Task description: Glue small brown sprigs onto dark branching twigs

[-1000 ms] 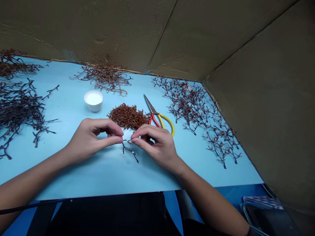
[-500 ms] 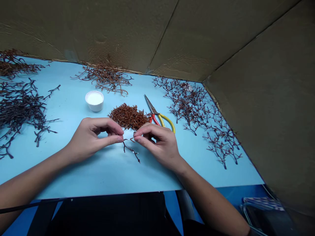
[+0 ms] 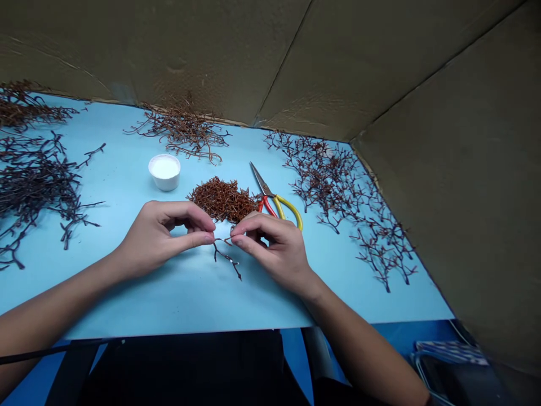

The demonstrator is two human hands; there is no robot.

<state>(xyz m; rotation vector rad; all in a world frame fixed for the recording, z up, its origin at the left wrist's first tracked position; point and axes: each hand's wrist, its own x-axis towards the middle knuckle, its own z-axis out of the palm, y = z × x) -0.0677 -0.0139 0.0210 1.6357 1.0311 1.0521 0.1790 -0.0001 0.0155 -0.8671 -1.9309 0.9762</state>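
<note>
Dark branched twig (image 3: 231, 260) hangs pinched in my left hand (image 3: 156, 242); my right hand (image 3: 274, 248) pinches a thin brown piece (image 3: 227, 241) alongside. Blue tabletop (image 3: 203, 307) extends from there to its near edge (image 3: 190, 332).

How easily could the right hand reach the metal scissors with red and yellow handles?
Likely yes: the scissors lie just beyond the right hand, yellow handle mostly exposed, but this hand pinches a thin brown stem.
</note>
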